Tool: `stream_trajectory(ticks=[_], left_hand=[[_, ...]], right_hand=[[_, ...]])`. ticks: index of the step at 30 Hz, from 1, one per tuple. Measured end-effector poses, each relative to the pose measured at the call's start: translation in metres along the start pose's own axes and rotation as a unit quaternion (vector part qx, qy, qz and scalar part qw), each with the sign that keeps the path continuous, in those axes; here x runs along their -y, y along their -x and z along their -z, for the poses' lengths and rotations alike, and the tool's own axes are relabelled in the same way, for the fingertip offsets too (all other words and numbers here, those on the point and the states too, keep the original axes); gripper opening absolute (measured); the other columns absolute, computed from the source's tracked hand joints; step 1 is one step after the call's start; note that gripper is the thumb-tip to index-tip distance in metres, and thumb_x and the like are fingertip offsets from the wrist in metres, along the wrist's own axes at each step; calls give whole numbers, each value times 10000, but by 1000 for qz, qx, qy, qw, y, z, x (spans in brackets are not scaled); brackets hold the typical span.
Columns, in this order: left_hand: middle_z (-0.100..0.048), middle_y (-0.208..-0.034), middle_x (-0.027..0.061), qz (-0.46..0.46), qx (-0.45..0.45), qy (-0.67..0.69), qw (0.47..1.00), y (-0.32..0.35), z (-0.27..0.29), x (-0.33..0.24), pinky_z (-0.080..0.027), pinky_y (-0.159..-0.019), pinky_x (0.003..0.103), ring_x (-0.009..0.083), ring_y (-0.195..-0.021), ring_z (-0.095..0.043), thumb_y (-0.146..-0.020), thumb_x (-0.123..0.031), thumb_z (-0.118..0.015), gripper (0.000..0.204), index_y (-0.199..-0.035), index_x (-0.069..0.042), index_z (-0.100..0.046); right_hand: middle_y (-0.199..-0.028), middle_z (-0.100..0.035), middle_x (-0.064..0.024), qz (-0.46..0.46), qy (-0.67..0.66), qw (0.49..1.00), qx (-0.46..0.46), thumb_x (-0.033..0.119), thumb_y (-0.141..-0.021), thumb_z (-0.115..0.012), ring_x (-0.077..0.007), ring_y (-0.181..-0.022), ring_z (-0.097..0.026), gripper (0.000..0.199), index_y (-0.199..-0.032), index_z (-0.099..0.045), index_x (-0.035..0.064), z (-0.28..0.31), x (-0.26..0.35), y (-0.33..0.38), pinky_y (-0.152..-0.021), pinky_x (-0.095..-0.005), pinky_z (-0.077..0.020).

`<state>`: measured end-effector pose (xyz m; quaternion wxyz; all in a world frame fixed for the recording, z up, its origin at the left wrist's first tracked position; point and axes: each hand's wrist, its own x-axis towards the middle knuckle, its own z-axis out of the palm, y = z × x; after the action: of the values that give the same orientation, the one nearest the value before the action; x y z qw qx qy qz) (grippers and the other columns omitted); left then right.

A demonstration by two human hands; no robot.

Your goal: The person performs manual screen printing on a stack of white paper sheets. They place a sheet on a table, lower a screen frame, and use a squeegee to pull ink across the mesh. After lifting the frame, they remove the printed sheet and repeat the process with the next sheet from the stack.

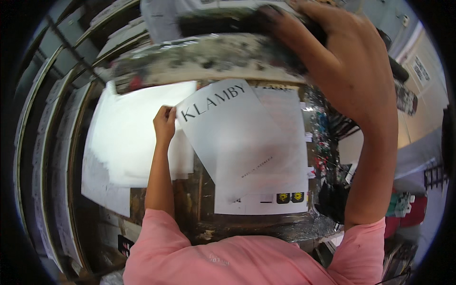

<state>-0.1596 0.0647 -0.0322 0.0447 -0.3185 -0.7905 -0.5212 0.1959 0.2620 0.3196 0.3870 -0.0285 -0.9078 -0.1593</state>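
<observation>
My left hand [165,124] pinches the left corner of a thin white sheet [228,128] with large dark lettering at its top and a small line of print lower down. The sheet tilts over another white sheet [266,208] that bears dark and yellow marks near its lower edge. My right hand [344,66] is raised at the upper right, blurred, its fingers closed around something dark by an ink-stained frame [209,59]. What it grips cannot be made out. Beside my left hand lies a pile of white sheets [137,137].
Racks [40,161] holding sheets stand along the left. The dark worktable [190,199] has a right edge [319,142] spattered with coloured ink. A red chair [418,211] with teal and white things stands at the lower right.
</observation>
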Motion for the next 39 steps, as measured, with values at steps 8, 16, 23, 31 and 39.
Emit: stream_trajectory(ticks=[8, 16, 23, 31, 39], left_hand=[[-721, -748, 108, 62, -197, -142, 968, 47, 214, 131, -534, -660, 346, 187, -674, -671, -1040, -214, -697, 269, -898, 15, -686], [-414, -1674, 220, 22, -208, -413, 886, 47, 226, 93, -206, -1281, 606, 389, -1557, -375, -1053, -442, -636, 735, -1640, -62, -411], [-330, -1748, 127, -133, 188, -440, 868, 176, 52, 3, 39, -1267, 728, 365, -1629, -250, -1144, -458, -374, 600, -1671, -171, -391], [-714, -1331, 223, 28, 201, -190, 960, 127, 52, -45, -158, -1266, 680, 437, -1316, -609, -1172, -426, -317, 572, -1411, -30, -653], [-271, -1733, 261, -211, 348, -280, 869, 239, -66, -145, -74, -1290, 682, 547, -1605, -149, -760, -878, -704, 1240, -1632, -43, -424]], right_hand=[[-931, -697, -274, -145, -10, 989, 19, 435, -1016, -625, -480, -887, -643, 474, -1032, -726, -28, 4, 26, 20, -838, -497, -493], [-1039, -741, -224, -164, 7, 985, 50, 466, -1015, -628, -417, -1037, -667, 514, -1085, -752, -29, 12, 45, 28, -936, -480, -434], [-1054, -719, -223, -163, 13, 984, 73, 411, -1035, -601, -449, -1021, -644, 437, -1124, -723, 1, 7, 40, 33, -931, -487, -438], [-1096, -729, -243, -123, 43, 989, 73, 366, -1010, -627, -425, -1048, -671, 389, -1165, -741, 27, 14, 40, 28, -892, -499, -479], [-899, -737, -228, -132, 11, 989, 66, 501, -992, -577, -408, -846, -718, 497, -973, -717, 25, -7, 8, 37, -815, -519, -528]])
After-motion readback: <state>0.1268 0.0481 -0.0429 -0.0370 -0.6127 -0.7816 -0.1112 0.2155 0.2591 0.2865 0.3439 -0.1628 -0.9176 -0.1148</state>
